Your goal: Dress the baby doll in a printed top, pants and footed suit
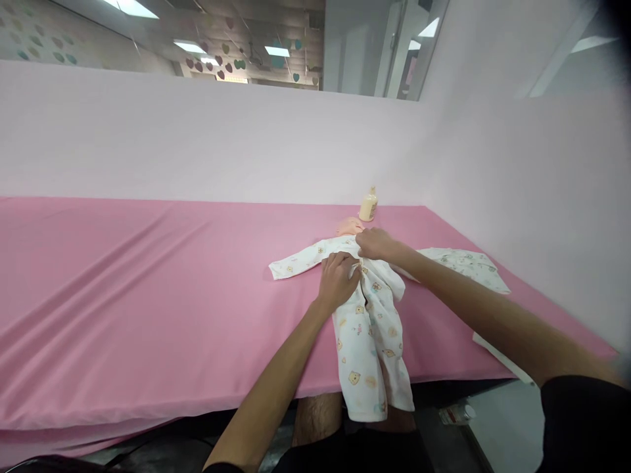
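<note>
A baby doll lies on its back on the pink sheet, and its head (349, 226) shows past my hands. It wears a white baby romper (359, 341) with small bear prints; one sleeve stretches left and the legs hang over the near table edge. Around the waist, my left hand (340, 279) is closed with its fingers on the front cloth, beside a gathered fold. Higher up at the chest, near the neck, my right hand (375, 244) pinches the front edge of the romper. My right forearm covers part of the doll's other sleeve.
A cream lotion bottle (368, 205) stands behind the doll, near the white wall (211, 138). Folded printed cloth (461, 266) lies to the right. The pink sheet (148, 302) covers the table. Below its edge a clear bottle (457, 414) lies on its side.
</note>
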Available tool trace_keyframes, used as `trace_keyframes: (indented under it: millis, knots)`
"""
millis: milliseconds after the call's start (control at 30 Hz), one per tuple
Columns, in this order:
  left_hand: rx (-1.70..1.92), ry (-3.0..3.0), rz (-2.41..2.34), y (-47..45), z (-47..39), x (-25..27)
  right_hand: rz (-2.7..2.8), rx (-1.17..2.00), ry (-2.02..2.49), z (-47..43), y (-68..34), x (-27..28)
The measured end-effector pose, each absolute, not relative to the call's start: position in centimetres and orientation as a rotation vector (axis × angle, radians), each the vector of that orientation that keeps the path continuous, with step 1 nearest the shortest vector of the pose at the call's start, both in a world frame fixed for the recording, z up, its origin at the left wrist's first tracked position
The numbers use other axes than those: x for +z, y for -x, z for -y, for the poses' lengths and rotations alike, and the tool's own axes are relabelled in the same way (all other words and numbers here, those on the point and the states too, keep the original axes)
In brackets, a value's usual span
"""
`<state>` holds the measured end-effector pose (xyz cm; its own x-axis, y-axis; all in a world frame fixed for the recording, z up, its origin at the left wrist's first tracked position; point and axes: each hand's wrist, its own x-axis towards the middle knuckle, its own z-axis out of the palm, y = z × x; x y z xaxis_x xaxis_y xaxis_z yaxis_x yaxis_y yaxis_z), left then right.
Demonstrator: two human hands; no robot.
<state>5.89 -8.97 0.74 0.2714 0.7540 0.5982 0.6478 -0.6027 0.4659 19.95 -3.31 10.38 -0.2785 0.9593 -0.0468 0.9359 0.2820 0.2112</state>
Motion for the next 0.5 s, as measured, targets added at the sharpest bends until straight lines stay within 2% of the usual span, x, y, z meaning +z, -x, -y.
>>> trace_keyframes:
  millis: [133, 200, 367, 500]
  knots:
    - [1.257, -2.401, -1.325, -5.7, 9.1, 0.6, -2.364, 0.124, -1.819, 2.8, -20.3, 10.8]
    - [1.252, -2.365, -1.315, -5.7, 8.8, 0.8, -2.379, -0.017, -1.862, 2.8, -20.8, 11.2]
    - [1.192, -2.177, -1.362, -6.1, 6.5, 2.5, -2.567, -0.909, -2.022, 2.8, -22.9, 11.2]
    - [1.033, -2.371, -1.441, -7.2, 4.8, 3.6, -2.612, -1.375, -1.972, 2.5, -24.3, 10.0]
